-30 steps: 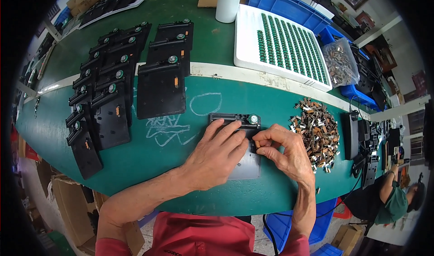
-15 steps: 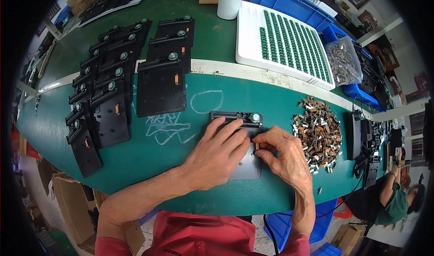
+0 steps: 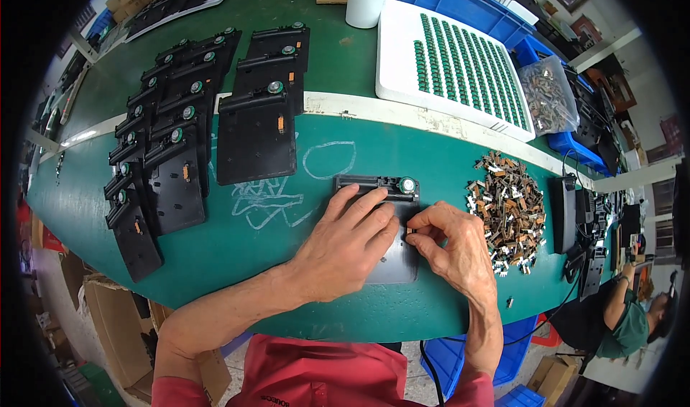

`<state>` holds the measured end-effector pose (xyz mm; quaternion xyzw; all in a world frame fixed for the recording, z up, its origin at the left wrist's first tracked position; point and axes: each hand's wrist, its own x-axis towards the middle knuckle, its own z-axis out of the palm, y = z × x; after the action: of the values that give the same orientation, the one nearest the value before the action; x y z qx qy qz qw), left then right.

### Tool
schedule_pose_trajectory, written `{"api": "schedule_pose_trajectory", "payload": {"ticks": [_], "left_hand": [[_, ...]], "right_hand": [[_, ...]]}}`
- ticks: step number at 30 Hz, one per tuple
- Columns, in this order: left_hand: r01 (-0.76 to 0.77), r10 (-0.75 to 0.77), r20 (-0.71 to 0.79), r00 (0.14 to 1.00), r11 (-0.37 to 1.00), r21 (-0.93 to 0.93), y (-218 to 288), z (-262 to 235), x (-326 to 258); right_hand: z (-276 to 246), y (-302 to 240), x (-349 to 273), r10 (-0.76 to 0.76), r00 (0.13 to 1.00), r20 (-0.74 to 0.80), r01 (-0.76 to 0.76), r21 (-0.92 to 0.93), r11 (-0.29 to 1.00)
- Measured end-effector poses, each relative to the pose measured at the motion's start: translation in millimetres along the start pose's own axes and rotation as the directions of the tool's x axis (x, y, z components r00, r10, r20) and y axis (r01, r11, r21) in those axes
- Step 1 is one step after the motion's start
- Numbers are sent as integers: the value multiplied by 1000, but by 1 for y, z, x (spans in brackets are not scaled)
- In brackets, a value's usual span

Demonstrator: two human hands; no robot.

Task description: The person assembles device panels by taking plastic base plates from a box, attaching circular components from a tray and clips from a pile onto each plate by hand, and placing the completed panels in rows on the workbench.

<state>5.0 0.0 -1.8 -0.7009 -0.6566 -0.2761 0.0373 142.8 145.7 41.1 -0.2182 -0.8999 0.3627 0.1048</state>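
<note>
A black plastic panel (image 3: 395, 267) lies on the green bench in front of me, with a round silver part on green (image 3: 407, 185) at its top right corner. My left hand (image 3: 345, 245) rests across the panel, fingers stretched out and spread, the fingertips near its ridged top edge. At the panel's right side, my right hand (image 3: 449, 245) is closed in a pinch of thumb and fingers on a small brown electronic part (image 3: 410, 231), set against the panel's surface. Most of that part is hidden by the fingertips.
A heap of small brown and silver parts (image 3: 507, 216) lies right of my hand. Finished-looking black panels (image 3: 255, 148) overlap in rows at left. Beyond a pale strip stands a white foam tray (image 3: 399, 55) with rows of green parts, beside a clear bag (image 3: 548, 94). A co-worker (image 3: 625, 313) sits far right.
Hardly anything differs: both hands keep their places on the panel, and the right fingertips stay pinched at the brown part, which shows slightly less. The view has shifted a little.
</note>
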Motion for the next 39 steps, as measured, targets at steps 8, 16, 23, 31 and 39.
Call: {"api": "schedule_pose_trajectory", "payload": {"ticks": [8, 16, 23, 31, 39], "left_hand": [[-7, 7, 7, 1000, 1000, -6, -2, 1, 0], [-4, 2, -43, 999, 1000, -29, -3, -5, 0], [32, -15, -149, 989, 993, 113, -1, -2, -2], [41, -18, -227, 974, 994, 98, -3, 6, -2], [59, -28, -242, 970, 991, 122, 1, 10, 6]], "right_hand": [[-5, 1, 3, 98, 994, 43, -100, 47, 994], [-14, 15, 9, 170, 985, 25, -172, 202, 964], [-15, 28, 11, 270, 962, 34, -260, 399, 879], [-13, 23, 14, 281, 959, 29, -263, 455, 851], [-13, 22, 15, 290, 957, 18, -266, 461, 847]]}}
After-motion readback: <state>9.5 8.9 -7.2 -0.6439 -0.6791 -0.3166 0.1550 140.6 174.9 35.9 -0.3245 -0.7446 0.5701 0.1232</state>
